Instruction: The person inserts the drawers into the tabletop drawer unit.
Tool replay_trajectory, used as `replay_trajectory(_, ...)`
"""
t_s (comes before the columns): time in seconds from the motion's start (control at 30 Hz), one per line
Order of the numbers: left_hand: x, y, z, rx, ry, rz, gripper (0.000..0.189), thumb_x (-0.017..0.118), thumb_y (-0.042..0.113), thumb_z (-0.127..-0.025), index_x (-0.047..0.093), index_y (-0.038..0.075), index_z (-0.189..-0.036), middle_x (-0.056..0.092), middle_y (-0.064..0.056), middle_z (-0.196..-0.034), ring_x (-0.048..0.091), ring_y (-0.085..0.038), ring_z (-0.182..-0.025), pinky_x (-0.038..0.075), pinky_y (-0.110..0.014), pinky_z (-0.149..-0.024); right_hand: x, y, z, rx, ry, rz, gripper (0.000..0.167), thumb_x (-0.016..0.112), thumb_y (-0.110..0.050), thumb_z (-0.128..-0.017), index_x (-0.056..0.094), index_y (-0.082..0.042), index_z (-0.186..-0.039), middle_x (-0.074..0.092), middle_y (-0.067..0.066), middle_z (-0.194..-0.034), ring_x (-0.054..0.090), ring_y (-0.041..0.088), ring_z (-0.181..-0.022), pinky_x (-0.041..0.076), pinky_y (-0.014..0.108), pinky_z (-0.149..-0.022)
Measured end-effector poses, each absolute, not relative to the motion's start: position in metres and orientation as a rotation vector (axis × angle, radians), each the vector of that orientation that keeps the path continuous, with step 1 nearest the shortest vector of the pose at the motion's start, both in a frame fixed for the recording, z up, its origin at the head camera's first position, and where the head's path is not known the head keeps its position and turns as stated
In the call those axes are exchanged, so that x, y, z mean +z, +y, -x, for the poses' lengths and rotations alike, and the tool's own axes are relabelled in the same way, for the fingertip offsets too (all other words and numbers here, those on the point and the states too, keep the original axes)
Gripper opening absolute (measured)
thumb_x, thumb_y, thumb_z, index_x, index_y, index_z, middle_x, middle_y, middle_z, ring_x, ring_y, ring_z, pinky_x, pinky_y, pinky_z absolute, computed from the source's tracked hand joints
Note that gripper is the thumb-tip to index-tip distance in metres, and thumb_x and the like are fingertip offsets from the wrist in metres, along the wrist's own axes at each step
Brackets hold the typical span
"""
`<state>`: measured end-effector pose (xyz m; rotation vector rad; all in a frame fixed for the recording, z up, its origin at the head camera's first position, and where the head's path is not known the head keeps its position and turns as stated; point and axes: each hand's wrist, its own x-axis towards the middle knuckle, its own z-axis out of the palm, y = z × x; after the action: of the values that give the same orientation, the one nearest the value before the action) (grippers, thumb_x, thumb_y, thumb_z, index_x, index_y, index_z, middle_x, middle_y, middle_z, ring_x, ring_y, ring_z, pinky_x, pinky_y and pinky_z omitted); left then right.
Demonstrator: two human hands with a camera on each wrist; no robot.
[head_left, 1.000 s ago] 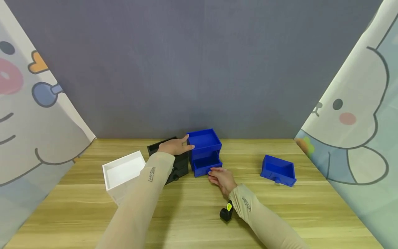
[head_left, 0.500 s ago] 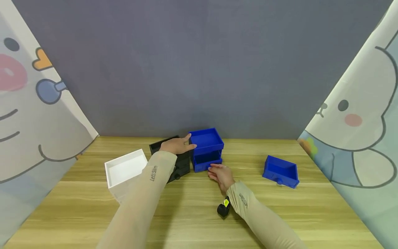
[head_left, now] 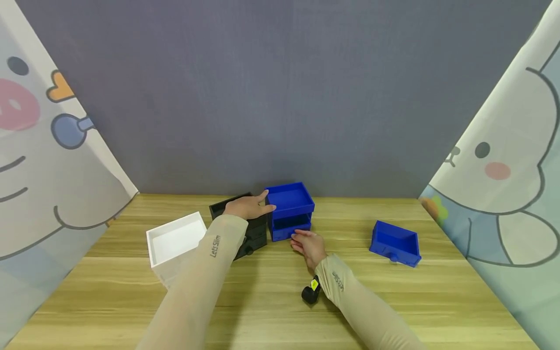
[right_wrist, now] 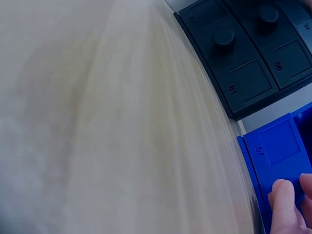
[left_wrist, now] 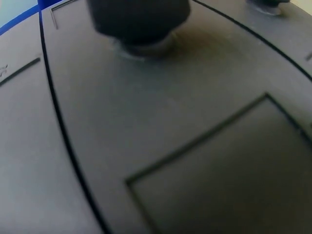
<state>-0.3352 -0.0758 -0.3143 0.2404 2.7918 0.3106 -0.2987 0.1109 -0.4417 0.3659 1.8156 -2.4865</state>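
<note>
My right hand (head_left: 309, 247) is at the front of the lower blue drawer (head_left: 284, 234), pinching its round knob (right_wrist: 291, 187) between thumb and finger. The drawer sits mostly inside the blue cabinet (head_left: 290, 201), under an open slot. My left hand (head_left: 246, 207) lies over the black drawer cabinet (head_left: 257, 235), its thumb and finger spread against the blue cabinet's left upper edge. Its other fingers are hidden. Close up in the left wrist view are the black drawer fronts (left_wrist: 107, 112) and a knob (left_wrist: 141, 22).
A loose blue drawer (head_left: 395, 243) rests on the wooden table (head_left: 437, 301) at the right. On the left stands a white open-topped box (head_left: 177, 243), partly behind my left sleeve. A grey wall (head_left: 280, 97) closes off the back.
My right hand has pushed the lower blue drawer back into the cabinet, so less of it sticks out. My left hand stays in place against the blue cabinet.
</note>
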Motion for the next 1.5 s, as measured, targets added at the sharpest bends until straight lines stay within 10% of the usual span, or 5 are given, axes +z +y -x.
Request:
replay_trajectory(0.3, -0.315, -0.077, 0.337, 0.31, 2.792, -0.261, 0.076, 0.037, 0.067, -0.093, 0.008, 0.034, -0.155, 0.052, -0.013, -0.138, 0.063, -0.027, -0.092, 0.044, -0.039, -0.062, -0.436, 0.117, 0.295, -2.439, 1.82, -0.326, 0.034, 0.059, 0.01, -0.089, 0.054, 0.018, -0.121, 0.07, 0.011, -0.085, 0.064, 0.01, -0.063, 0.053, 0.021, -0.06)
replay_trajectory(0.5, -0.318, -0.078, 0.343, 0.314, 2.762, -0.226, 0.076, 0.036, 0.068, -0.093, 0.002, 0.037, -0.154, 0.065, -0.009, -0.096, 0.042, -0.016, -0.053, 0.029, -0.032, -0.049, -0.421, 0.161, 0.275, -2.305, 1.845, -0.172, 0.043, 0.055, 0.005, -0.093, 0.041, 0.021, -0.131, 0.069, 0.009, -0.089, 0.065, 0.009, -0.069, 0.052, 0.02, -0.065)
replay_trajectory(0.9, -0.317, -0.078, 0.345, 0.313, 2.753, -0.217, 0.077, 0.035, 0.069, -0.092, -0.001, 0.038, -0.153, 0.059, -0.009, -0.078, 0.028, -0.015, -0.048, 0.026, -0.032, -0.049, -0.405, 0.283, 0.224, -2.197, 2.017, -0.219, 0.045, 0.058, -0.004, -0.094, 0.044, 0.016, -0.132, 0.071, 0.004, -0.088, 0.069, 0.01, -0.075, 0.053, 0.023, -0.069)
replay_trajectory(1.23, -0.311, -0.081, 0.343, 0.309, 2.74, -0.223, 0.076, 0.034, 0.067, -0.094, -0.002, 0.036, -0.154, 0.06, -0.008, -0.079, 0.038, -0.015, -0.051, 0.029, -0.034, -0.052, -0.415, 0.34, 0.214, -2.24, 1.995, -0.301, 0.018, 0.056, 0.0, -0.095, 0.067, -0.014, -0.096, 0.071, 0.001, -0.083, 0.069, 0.01, -0.073, 0.053, 0.022, -0.067)
replay_trajectory(1.5, -0.314, -0.079, 0.34, 0.334, 2.751, -0.245, 0.075, 0.035, 0.066, -0.094, 0.002, 0.035, -0.154, 0.058, -0.014, -0.126, 0.057, -0.02, -0.069, 0.035, -0.035, -0.055, -0.422, 0.351, 0.214, -2.217, 2.005, -0.362, 0.026, 0.058, 0.001, -0.093, 0.068, -0.023, -0.088, 0.071, -0.001, -0.082, 0.068, 0.01, -0.072, 0.054, 0.024, -0.067)
